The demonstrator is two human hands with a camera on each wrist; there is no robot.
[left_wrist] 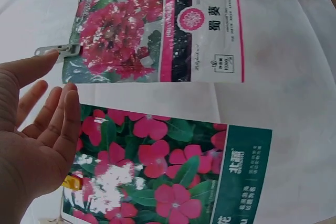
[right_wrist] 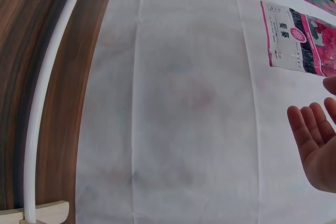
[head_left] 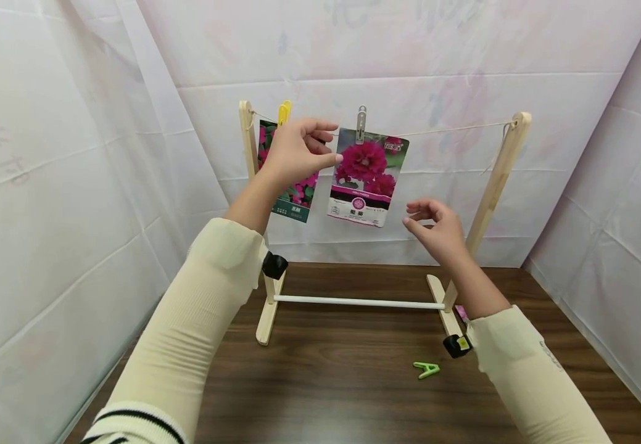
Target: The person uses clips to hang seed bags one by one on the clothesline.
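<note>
Two flower seed packets hang from a string (head_left: 453, 129). A grey clothespin (head_left: 361, 123) holds the packet with dark pink ruffled blooms (head_left: 367, 161). To its left, a yellow clothespin (head_left: 284, 113) holds the green-bottomed packet (head_left: 298, 209), partly hidden behind my left hand (head_left: 298, 148). That hand grips nothing; its fingers and thumb are parted at the left edge of the ruffled-bloom packet. In the left wrist view the thumb tip overlaps the grey clothespin (left_wrist: 65, 51). My right hand (head_left: 439, 231) is held in the air below and right of that packet, fingers loosely bent around nothing.
The string runs between two wooden posts (head_left: 495, 191) of a stand, joined low down by a white rod (head_left: 359, 302). A green clothespin (head_left: 426, 369) lies on the dark wooden table (head_left: 326, 370). Something pink (head_left: 461, 313) lies by the stand's right foot. White cloth hangs behind.
</note>
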